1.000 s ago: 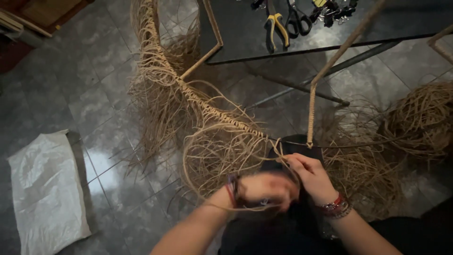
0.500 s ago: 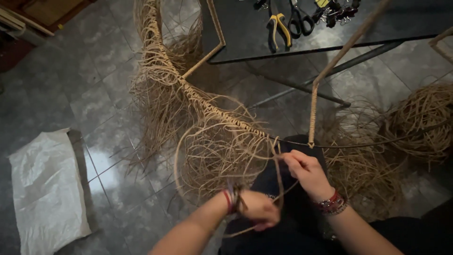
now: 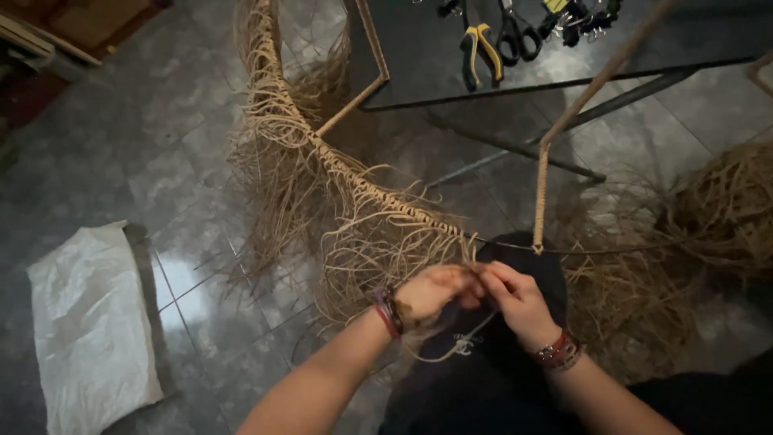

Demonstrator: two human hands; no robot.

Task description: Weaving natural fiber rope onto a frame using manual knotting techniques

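Both hands met at the near centre of the scene, just below the bare end of a metal frame. The left hand (image 3: 431,294) was curled, its fingers drawn together around a thin tan cane strand (image 3: 451,342). The right hand (image 3: 515,298) pressed against it, fingertips pinched on the same strand where it met the frame rod (image 3: 564,251). The two hands touched each other. A loop of the strand hung beneath them, in front of the person's dark clothing.

The frame (image 3: 354,173) ran from the far left down toward the hands. Its rod was wrapped in tan cane along that length, and many loose strand ends (image 3: 274,177) hung from the wrapping in a thick fringe. To the right of the hands the rod was bare and dark. A wrapped upright bar (image 3: 541,193) rose from the rod just right of the hands and angled away to the far right.

A second heap of loose cane (image 3: 725,209) lay at the right, well apart from the hands. A dark table (image 3: 419,48) stood at the far side; yellow-handled pliers (image 3: 479,48) and black scissors (image 3: 515,36) lay on it. A white sack (image 3: 88,322) lay flat on the grey tiled floor (image 3: 145,145) at the near left.

Each wrist carried bracelets.
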